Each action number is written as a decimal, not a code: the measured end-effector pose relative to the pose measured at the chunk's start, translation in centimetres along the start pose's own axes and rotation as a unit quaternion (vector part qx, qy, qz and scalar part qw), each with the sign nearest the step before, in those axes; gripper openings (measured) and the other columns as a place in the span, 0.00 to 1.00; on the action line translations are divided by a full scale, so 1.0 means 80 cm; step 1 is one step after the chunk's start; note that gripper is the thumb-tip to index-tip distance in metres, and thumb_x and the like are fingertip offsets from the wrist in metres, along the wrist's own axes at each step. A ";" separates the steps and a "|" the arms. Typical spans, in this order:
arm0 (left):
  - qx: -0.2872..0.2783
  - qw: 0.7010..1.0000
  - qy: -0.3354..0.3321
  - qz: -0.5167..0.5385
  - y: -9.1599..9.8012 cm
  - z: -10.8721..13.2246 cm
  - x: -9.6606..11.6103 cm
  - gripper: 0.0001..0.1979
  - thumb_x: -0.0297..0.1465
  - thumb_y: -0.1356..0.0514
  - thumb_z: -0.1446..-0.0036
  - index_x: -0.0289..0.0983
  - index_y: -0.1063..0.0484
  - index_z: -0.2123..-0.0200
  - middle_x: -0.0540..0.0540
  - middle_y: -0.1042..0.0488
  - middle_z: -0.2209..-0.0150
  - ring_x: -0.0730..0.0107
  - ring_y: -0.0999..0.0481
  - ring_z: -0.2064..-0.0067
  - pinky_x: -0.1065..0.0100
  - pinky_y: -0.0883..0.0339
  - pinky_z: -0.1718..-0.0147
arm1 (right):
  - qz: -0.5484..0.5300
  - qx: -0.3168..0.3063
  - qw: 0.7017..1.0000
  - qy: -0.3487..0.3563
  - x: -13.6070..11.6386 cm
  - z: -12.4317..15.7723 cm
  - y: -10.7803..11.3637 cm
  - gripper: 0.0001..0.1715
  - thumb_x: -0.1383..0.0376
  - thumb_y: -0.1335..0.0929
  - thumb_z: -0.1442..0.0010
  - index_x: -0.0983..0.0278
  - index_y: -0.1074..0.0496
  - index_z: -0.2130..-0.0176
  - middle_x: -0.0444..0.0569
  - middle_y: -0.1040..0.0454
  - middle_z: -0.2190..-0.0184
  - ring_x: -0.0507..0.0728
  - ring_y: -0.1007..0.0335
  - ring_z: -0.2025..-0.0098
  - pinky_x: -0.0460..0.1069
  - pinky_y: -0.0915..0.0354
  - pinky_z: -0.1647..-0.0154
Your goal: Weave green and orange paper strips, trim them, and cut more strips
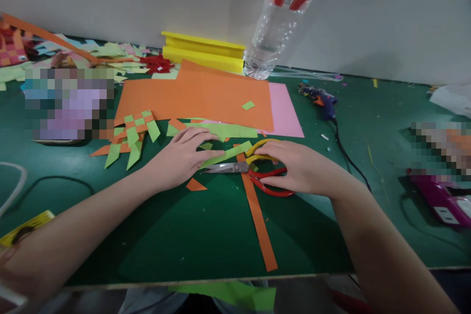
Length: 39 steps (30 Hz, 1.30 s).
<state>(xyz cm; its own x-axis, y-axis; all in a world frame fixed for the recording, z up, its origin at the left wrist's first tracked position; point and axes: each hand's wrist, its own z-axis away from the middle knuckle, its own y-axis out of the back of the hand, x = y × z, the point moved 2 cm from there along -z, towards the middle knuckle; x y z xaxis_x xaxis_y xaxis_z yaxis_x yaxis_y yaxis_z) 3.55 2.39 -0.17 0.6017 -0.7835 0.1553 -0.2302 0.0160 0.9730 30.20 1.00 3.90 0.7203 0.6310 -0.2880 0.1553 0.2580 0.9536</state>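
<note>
My right hand (pixel 301 164) grips a pair of scissors (pixel 235 167) with one yellow and one red handle. Their blades look closed and point left, lying low over the table. My left hand (pixel 187 154) rests palm down with its fingers stretched out and apart, at the left end of a short light green paper strip (pixel 233 151). A long orange paper strip (pixel 257 211) passes beneath the scissors toward the table's front edge. Left of my left hand lies a woven orange and green paper piece (pixel 136 127). A small orange scrap (pixel 196 185) is just below that hand.
Orange sheets (pixel 221 98) overlap a pink sheet (pixel 286 113) behind my hands. A plastic bottle (pixel 274 34) stands by a yellow folded piece (pixel 202 51) at the wall. At right lie a glue gun (pixel 322 100) with its cord and a purple power strip (pixel 441 201).
</note>
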 end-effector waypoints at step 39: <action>-0.001 1.000 0.025 0.001 0.002 0.011 -0.013 0.19 0.33 0.56 0.30 0.38 0.35 0.42 0.39 0.34 0.39 0.53 0.42 0.35 0.50 0.45 0.40 | -0.035 0.019 0.999 -0.024 0.014 0.006 0.009 0.24 0.56 0.31 0.42 0.61 0.31 0.47 0.54 0.26 0.48 0.65 0.31 0.44 0.58 0.33 0.47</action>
<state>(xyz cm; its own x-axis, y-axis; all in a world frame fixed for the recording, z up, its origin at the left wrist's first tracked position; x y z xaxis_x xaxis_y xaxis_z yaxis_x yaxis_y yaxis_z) 2.18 2.66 -0.38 0.6386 -0.7516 0.1651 -0.2303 0.0180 0.9730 31.45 1.50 4.36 0.7377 0.5769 -0.3507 0.2310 0.2724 0.9340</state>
